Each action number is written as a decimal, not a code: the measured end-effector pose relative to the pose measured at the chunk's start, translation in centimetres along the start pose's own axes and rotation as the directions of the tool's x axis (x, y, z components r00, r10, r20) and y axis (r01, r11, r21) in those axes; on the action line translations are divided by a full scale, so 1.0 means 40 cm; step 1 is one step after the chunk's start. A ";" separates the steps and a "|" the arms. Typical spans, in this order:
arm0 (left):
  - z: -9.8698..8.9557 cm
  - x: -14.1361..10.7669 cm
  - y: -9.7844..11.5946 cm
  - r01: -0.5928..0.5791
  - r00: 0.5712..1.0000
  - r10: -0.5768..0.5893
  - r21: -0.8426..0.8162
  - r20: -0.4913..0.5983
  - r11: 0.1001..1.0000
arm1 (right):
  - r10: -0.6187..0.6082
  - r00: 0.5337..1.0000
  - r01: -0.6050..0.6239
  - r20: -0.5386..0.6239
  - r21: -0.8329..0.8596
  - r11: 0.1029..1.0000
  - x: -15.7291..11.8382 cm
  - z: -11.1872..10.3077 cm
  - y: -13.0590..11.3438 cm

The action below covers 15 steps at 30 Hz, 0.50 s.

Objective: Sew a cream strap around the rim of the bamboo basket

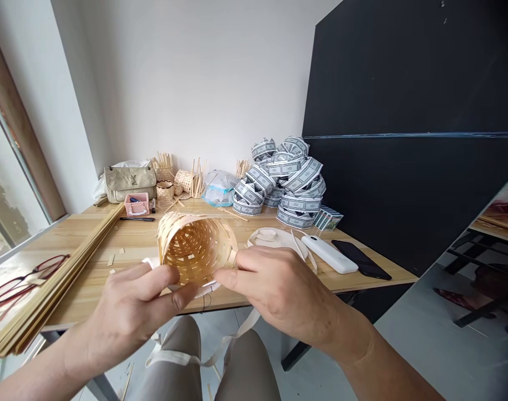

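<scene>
So the basket [199, 245] is woven thin wood-look strips, kinda rough; ribbon [174, 357] looks like matt cloth, worktop [137, 239] smooth wood-grain, power bank [331, 255] smooth white plastic.

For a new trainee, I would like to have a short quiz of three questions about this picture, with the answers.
1. True or false: the left hand and the right hand both touch the woven basket.
2. Which lies next to the white oblong device: (a) red-framed glasses, (b) black phone, (c) beige handbag?
3. What hangs below the right hand?

Key: 1. True. 2. b. 3. A pale strip.
</scene>
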<state>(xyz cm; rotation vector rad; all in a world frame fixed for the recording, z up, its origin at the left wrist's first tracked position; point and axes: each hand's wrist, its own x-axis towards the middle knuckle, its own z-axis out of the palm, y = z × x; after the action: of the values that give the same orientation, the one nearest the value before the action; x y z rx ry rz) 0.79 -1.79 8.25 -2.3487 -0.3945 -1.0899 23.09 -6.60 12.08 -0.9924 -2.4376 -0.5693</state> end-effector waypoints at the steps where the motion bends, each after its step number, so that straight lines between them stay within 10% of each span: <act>1: 0.001 -0.001 0.000 0.003 1.000 -0.003 -0.009 -0.004 1.000 | 0.001 1.000 -0.001 -0.004 0.006 1.000 0.000 0.001 0.000; 15: 0.008 -0.003 -0.008 0.101 0.992 -0.081 -0.210 0.101 0.973 | -0.050 0.994 0.046 0.098 0.048 0.998 0.015 -0.004 0.018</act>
<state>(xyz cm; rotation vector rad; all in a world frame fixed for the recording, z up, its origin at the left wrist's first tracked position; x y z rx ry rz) 0.79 -1.35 8.09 -2.6011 -0.4414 -1.1183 23.28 -5.88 12.68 -0.9674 -2.5566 -0.4888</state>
